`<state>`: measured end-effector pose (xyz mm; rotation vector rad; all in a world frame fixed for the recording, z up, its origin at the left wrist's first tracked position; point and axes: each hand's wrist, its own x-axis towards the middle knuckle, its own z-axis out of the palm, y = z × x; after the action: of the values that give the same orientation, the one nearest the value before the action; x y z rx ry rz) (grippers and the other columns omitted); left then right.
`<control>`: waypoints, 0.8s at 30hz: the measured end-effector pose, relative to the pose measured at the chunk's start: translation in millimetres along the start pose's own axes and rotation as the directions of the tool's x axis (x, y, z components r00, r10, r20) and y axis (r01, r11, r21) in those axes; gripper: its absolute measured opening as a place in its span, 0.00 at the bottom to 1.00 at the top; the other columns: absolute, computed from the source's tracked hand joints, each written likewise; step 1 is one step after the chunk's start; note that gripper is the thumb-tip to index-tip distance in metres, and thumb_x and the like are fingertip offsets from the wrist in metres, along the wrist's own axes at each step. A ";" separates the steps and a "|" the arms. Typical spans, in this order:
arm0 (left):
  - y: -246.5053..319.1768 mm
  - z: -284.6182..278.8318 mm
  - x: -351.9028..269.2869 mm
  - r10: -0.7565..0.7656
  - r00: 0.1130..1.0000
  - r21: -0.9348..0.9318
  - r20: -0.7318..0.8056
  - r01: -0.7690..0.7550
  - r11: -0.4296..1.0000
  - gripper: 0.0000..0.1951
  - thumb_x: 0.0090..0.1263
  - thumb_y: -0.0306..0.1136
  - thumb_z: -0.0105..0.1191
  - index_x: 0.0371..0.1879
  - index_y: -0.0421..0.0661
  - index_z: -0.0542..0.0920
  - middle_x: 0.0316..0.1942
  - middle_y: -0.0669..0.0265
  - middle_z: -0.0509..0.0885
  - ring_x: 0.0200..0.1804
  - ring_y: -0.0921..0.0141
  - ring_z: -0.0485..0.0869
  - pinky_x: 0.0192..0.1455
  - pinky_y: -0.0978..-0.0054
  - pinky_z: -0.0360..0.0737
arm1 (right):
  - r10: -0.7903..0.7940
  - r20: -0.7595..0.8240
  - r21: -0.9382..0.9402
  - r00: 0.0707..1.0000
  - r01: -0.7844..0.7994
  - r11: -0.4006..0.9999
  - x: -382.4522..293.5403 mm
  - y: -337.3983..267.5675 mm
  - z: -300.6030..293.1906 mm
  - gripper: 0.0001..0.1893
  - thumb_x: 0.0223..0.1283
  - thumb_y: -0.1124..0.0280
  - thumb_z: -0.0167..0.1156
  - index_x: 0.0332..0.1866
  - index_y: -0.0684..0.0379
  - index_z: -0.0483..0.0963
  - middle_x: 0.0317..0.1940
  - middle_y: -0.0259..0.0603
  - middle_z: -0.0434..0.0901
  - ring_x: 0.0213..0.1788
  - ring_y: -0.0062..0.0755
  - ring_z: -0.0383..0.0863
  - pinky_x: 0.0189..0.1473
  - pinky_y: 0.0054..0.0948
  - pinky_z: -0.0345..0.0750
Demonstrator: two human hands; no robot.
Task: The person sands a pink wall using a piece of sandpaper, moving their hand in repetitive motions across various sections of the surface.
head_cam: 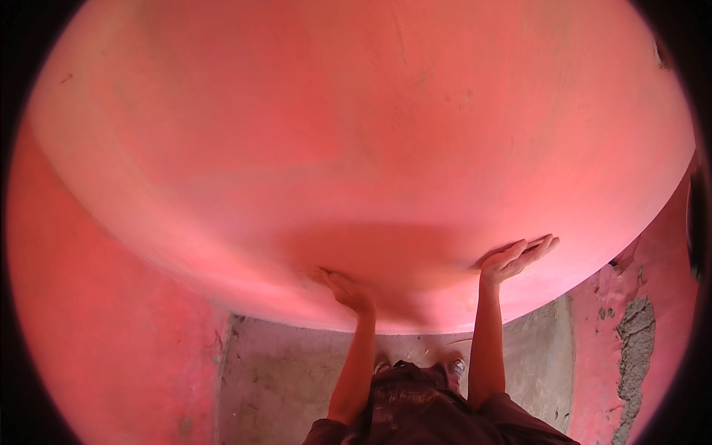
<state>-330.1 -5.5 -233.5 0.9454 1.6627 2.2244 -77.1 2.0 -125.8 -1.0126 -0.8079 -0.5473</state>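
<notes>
Before me rises a broad, smooth wall (356,150) painted red-pink. My left hand (349,292) is extended against its lower part in this view, palm side towards the paint, with part of the fingers hard to see. Further right and slightly higher, my right hand (514,260) lies against the same surface with fingers stretched out and some gaps between them. Neither hand holds anything. A dark shadow falls on the paint between the two hands.
A red-pink side wall (111,311) stands at left. The right side wall (595,356) has a rough grey patch (637,339) where its coating is broken away. Grey concrete floor (283,378) lies below, with my feet near the front wall. A dark object (695,222) shows at the right rim.
</notes>
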 end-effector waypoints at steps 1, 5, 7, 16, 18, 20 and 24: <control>22.3 6.6 11.4 0.107 0.992 0.003 0.063 -0.107 0.994 0.28 0.84 0.39 0.33 0.73 0.28 0.55 0.78 0.42 0.50 0.80 0.51 0.48 0.79 0.60 0.52 | 0.049 0.013 -0.048 0.999 -0.049 0.998 1.8 -2.0 -2.6 0.31 0.78 0.60 0.41 0.77 0.69 0.48 0.79 0.64 0.38 0.82 0.54 0.35 0.79 0.48 0.43; 9.3 -9.2 2.6 0.161 0.976 0.085 0.145 -0.174 0.981 0.27 0.84 0.37 0.33 0.72 0.28 0.57 0.77 0.41 0.53 0.78 0.49 0.54 0.78 0.58 0.55 | 0.249 0.040 -0.117 0.968 -0.242 0.963 1.1 -39.7 -0.1 0.32 0.78 0.58 0.41 0.77 0.70 0.47 0.78 0.65 0.38 0.82 0.54 0.35 0.79 0.47 0.43; -4.3 -2.6 -2.7 0.140 0.973 0.100 0.183 -0.160 0.982 0.26 0.83 0.36 0.33 0.72 0.28 0.59 0.76 0.40 0.55 0.77 0.48 0.57 0.77 0.58 0.57 | 0.262 -0.006 -0.114 0.965 -0.261 0.958 5.2 -43.1 7.7 0.33 0.78 0.58 0.41 0.77 0.70 0.47 0.78 0.65 0.37 0.82 0.55 0.36 0.79 0.48 0.43; 60.4 -6.3 35.2 -0.132 0.991 -0.124 -0.027 0.128 0.984 0.27 0.83 0.41 0.38 0.71 0.31 0.61 0.78 0.43 0.48 0.81 0.54 0.47 0.79 0.60 0.54 | 0.165 -0.040 -0.104 0.986 -0.168 0.980 2.2 -25.4 7.2 0.33 0.78 0.57 0.40 0.77 0.69 0.47 0.78 0.65 0.37 0.82 0.56 0.36 0.79 0.50 0.42; 80.6 1.6 35.3 0.320 0.935 -0.185 0.150 -0.292 0.939 0.27 0.83 0.42 0.38 0.71 0.32 0.61 0.79 0.44 0.48 0.81 0.54 0.46 0.79 0.58 0.54 | 0.119 -0.002 -0.103 0.993 -0.119 0.988 -1.1 -22.3 2.6 0.33 0.78 0.57 0.41 0.77 0.70 0.47 0.78 0.65 0.37 0.81 0.56 0.36 0.79 0.50 0.42; 48.9 1.0 22.7 0.457 0.859 -0.123 0.233 -0.440 0.890 0.28 0.83 0.42 0.38 0.71 0.32 0.61 0.79 0.45 0.48 0.81 0.55 0.46 0.78 0.56 0.54 | 0.127 0.031 -0.119 0.991 -0.122 0.985 -6.1 -16.4 -7.8 0.33 0.78 0.57 0.41 0.77 0.70 0.47 0.79 0.64 0.36 0.82 0.55 0.36 0.79 0.50 0.42; -35.6 -4.9 13.1 0.233 0.967 0.079 0.104 -0.241 0.967 0.29 0.83 0.44 0.36 0.72 0.32 0.57 0.79 0.45 0.48 0.80 0.54 0.48 0.78 0.57 0.56 | 0.051 0.058 -0.039 0.997 -0.049 0.998 -18.2 -19.9 4.5 0.32 0.77 0.62 0.41 0.77 0.70 0.46 0.79 0.63 0.33 0.82 0.55 0.32 0.79 0.51 0.41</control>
<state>-350.5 9.6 -262.0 1.3151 1.6998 2.2239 -104.0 -2.0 -128.6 -1.0848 -0.8249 -0.4935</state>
